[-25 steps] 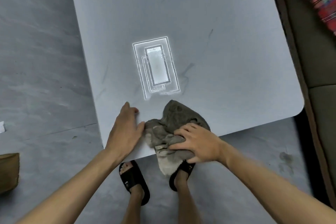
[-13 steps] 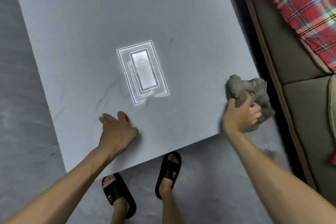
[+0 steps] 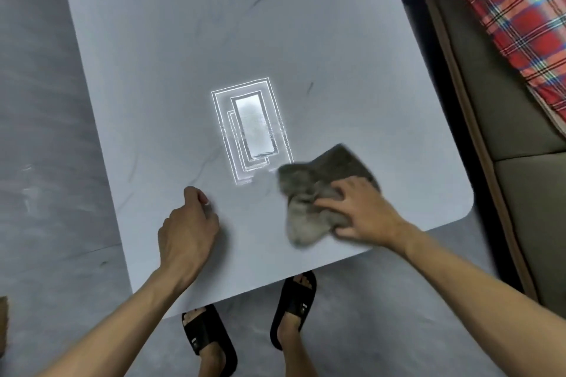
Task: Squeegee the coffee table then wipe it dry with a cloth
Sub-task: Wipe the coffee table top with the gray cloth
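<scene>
A pale grey marble-look coffee table (image 3: 190, 49) fills the middle of the head view. A crumpled grey cloth (image 3: 309, 196) lies on its near right part, blurred by motion. My right hand (image 3: 361, 208) presses down on the cloth with fingers spread over it. My left hand (image 3: 186, 229) rests on the tabletop near the front edge, left of the cloth, fingers curled under and holding nothing. A bright rectangular light reflection (image 3: 251, 128) shines on the table just beyond the cloth. No squeegee is in view.
A sofa (image 3: 520, 193) with a red plaid blanket (image 3: 520, 9) runs along the table's right side, a narrow dark gap between them. My feet in black sandals (image 3: 208, 340) stand on the grey floor at the table's near edge. A brown object (image 3: 3, 324) sits at far left.
My right hand swept the cloth from the table's near edge out to the right corner, then back toward the middle. My left hand stayed on the table and its fingers curled in.
</scene>
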`<state>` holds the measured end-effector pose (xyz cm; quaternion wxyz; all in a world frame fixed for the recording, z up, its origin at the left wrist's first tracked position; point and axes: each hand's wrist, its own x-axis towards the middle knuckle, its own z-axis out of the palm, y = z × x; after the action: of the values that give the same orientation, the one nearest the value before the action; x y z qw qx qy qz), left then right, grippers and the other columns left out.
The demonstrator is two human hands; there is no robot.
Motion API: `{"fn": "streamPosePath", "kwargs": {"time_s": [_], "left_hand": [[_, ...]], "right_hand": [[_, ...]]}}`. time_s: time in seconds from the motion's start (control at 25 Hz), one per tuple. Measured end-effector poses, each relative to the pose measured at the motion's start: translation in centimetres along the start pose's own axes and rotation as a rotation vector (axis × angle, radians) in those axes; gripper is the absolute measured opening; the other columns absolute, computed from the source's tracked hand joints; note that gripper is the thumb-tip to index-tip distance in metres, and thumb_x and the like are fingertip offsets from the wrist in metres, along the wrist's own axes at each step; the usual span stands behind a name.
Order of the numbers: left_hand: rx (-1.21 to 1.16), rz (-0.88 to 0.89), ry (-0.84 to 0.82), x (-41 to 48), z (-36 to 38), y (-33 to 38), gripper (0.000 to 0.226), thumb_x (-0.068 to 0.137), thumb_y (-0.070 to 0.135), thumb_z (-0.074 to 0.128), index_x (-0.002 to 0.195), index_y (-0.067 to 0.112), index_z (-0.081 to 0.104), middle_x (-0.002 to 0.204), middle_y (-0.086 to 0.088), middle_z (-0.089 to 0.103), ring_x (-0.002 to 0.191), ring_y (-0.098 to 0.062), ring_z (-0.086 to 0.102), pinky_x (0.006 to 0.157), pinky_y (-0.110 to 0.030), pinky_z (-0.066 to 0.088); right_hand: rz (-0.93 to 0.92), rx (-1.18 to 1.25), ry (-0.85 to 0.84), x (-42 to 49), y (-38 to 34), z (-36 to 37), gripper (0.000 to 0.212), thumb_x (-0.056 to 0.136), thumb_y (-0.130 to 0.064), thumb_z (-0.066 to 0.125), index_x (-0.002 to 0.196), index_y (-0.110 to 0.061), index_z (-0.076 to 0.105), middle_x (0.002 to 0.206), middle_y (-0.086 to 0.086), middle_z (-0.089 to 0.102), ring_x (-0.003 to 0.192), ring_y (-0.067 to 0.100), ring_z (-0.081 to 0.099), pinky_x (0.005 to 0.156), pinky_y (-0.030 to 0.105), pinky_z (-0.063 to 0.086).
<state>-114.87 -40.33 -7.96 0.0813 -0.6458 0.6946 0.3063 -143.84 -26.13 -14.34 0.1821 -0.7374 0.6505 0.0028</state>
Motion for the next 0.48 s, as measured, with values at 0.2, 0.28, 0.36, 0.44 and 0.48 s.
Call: {"fn": "streamPosePath", "kwargs": {"time_s": [0.2,0.28,0.36,0.44,0.48], "left_hand": [[-0.269,-0.132,0.039,2.2,-3.0,-4.6,0.027,0.087,0.012,0.053,0.113,0.016,0.044,0.098,0.001,0.055,0.082,-0.026,0.055,0.072,-0.036,0.044],[-0.342,-0.193,0.04,3.2,-4.6,-6.8,0.032,0.087,0.011,0.055,0.116,0.014,0.043,0.104,-0.003,0.053,0.083,-0.028,0.055,0.07,-0.035,0.041],[-0.38,-0.246,0.011,4.0,-6.0,-8.9,0.034,0.087,0.01,0.055,0.119,0.014,0.043,0.106,-0.005,0.054,0.083,-0.027,0.055,0.066,-0.033,0.039],[-0.447,-0.301,-0.062,4.5,-7.1,-10.9,0.033,0.084,0.007,0.053,0.116,0.014,0.047,0.105,-0.003,0.056,0.08,-0.022,0.053,0.064,-0.032,0.039],[-0.502,-0.332,-0.1,4.8,-7.4,-11.7,0.031,0.08,0.008,0.054,0.11,0.015,0.051,0.102,-0.002,0.058,0.079,-0.02,0.053,0.065,-0.033,0.039]], "right_hand": [[1.269,0.209,0.489,7.0,-2.7,-0.1,0.056,0.079,-0.038,0.059,0.133,-0.026,0.046,0.115,0.017,0.047,0.105,0.036,0.044,0.092,0.045,0.033],[1.405,0.267,0.508,13.0,-7.6,-0.4,0.061,0.077,-0.04,0.059,0.134,-0.022,0.045,0.115,0.019,0.047,0.103,0.038,0.045,0.09,0.045,0.033],[1.205,0.245,0.47,17.6,-13.8,0.2,0.065,0.074,-0.043,0.062,0.133,-0.024,0.046,0.113,0.016,0.048,0.1,0.035,0.045,0.088,0.045,0.036],[0.763,0.146,0.326,20.4,-20.4,1.3,0.068,0.07,-0.048,0.062,0.133,-0.03,0.045,0.114,0.012,0.047,0.101,0.032,0.044,0.088,0.044,0.038],[0.473,0.105,0.207,21.3,-22.8,1.5,0.069,0.07,-0.051,0.062,0.134,-0.032,0.044,0.116,0.012,0.047,0.103,0.032,0.045,0.089,0.043,0.038]]}}
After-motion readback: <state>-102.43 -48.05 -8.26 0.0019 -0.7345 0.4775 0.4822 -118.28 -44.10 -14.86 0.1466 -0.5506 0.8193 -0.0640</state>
